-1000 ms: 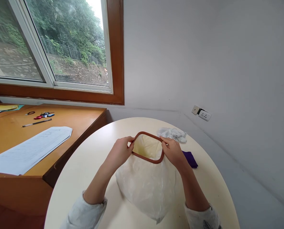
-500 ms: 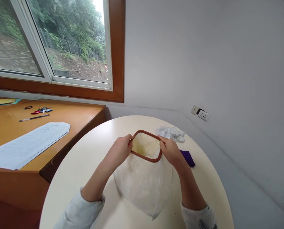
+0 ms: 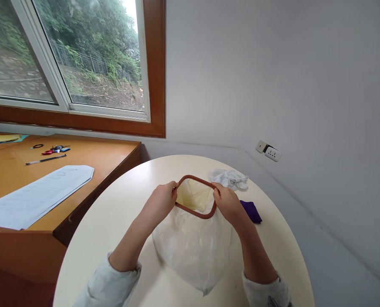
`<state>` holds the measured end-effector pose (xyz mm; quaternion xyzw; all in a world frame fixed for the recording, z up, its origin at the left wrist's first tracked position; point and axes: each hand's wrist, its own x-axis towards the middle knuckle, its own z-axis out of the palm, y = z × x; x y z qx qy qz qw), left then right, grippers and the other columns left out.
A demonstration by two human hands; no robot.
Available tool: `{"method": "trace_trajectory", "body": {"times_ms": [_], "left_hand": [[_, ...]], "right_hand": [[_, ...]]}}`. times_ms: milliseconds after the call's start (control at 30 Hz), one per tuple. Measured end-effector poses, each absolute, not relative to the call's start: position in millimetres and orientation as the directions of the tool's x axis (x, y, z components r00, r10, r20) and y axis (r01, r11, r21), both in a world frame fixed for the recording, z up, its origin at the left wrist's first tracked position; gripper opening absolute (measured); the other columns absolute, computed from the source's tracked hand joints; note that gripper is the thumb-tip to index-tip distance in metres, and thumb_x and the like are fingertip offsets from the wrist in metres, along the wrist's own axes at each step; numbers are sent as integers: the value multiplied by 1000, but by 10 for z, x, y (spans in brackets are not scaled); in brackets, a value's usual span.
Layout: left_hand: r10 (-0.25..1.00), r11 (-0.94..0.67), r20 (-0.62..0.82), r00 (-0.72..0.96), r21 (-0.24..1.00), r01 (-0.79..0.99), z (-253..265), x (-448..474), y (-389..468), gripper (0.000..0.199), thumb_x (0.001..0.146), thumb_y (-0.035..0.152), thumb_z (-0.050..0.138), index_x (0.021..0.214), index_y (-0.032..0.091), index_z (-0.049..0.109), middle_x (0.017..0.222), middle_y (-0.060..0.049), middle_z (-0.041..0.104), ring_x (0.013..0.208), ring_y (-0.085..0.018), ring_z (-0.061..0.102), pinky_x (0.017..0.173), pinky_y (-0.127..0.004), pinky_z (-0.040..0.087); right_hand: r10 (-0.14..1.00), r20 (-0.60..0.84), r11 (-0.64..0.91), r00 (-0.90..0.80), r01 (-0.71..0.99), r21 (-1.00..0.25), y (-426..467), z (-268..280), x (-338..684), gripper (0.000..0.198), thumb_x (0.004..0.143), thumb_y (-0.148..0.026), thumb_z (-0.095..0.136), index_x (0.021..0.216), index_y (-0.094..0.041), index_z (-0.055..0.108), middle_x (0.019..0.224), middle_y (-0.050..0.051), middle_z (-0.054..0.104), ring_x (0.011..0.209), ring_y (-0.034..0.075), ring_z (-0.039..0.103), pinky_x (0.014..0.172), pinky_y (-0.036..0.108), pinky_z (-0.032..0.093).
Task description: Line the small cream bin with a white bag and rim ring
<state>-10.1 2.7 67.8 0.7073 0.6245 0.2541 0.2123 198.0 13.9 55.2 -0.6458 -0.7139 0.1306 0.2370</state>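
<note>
A brown, rounded rectangular rim ring [image 3: 191,210] sits around the mouth of what looks like a small trash bin, with a translucent white plastic bag [image 3: 196,247] draped over its outside. Pale yellow shows inside the opening; the bag hides the bin's outer walls. On the ring's left side my left hand [image 3: 161,202] is closed, thumb on top. My right hand [image 3: 228,204] grips the ring's right side the same way. The bag's loose end hangs toward me and tapers to a point low over the table.
Behind my right hand, a crumpled white plastic bag [image 3: 228,179] and a folded purple cloth [image 3: 251,212] lie on the round cream table [image 3: 113,221]. A wooden desk [image 3: 113,149] at left holds papers [image 3: 43,196], a pen [image 3: 46,160] and keys [image 3: 57,149]. A wall socket [image 3: 273,154] is at right.
Almost nothing differs. Both hands keep their grip on the ring, and the ring and bag have shifted only very slightly.
</note>
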Motion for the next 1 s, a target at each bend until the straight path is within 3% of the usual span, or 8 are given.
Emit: {"method": "trace_trajectory", "body": {"times_ms": [200,500,800,1000], "left_hand": [[990,-138,98,99,618,774,649,-112,43,31,83,30,34,100,22,58,76,-4,63,51,-14,52,43,-23,33],[985,-170,131,110,667,725,673,-98,51,29,82,29,33,92,20,59,75,-3,63,52,-14,54,48,-25,38],[975,-219,184,126,684,695,652,-122,88,32,81,25,34,96,17,61,76,-6,64,54,-14,56,48,-25,41],[954,-281,272,125,670,688,626,-115,70,34,84,25,32,100,18,62,86,-7,66,68,-17,61,62,-28,46]], "right_hand": [[987,159,96,-24,883,-460,104,570,1960,41,86,-20,28,120,-16,51,98,10,64,90,20,56,74,28,39],[987,163,85,-13,893,-442,73,591,1933,38,86,-19,28,114,-17,54,89,7,65,80,17,57,65,25,36],[979,202,109,-25,902,-418,29,607,1904,36,85,-15,30,112,-14,54,88,9,65,81,18,59,66,25,35],[976,218,91,-3,914,-395,6,577,1887,33,87,-16,30,107,-14,56,84,10,65,80,18,60,64,25,34]]}}
